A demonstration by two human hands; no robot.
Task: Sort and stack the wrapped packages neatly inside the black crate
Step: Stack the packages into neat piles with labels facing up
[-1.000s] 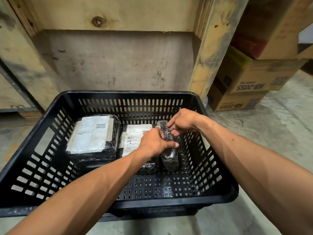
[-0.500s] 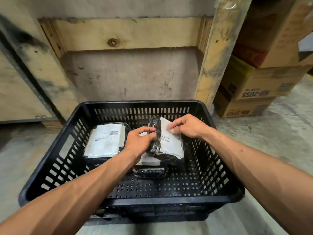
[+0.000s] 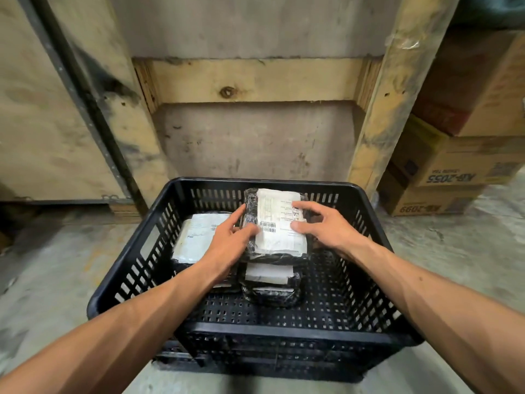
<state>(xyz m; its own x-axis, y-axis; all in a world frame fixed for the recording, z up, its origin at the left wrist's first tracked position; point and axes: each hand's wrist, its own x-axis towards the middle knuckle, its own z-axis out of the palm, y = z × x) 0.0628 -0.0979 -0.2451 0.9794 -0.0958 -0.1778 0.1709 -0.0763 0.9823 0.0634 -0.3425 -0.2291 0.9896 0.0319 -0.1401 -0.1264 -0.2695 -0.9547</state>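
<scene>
Black crate [image 3: 284,334] — lower centre of frame, on concrete floor [image 3: 51,265].
Two wrapped packages stacked at crate centre, lower stack [image 3: 270,282], white labels up.
Top package [image 3: 277,226] above that stack, label up, pinched between both hands: left hand [image 3: 230,240] with fingers curled against its left edge, right hand [image 3: 324,226] with fingers spread over its right side.
Left package [image 3: 196,234] just beside, flat.
Cardboard boxes [image 3: 454,166] — right of frame.
Wooden panel [image 3: 255,81] behind, upper centre.
</scene>
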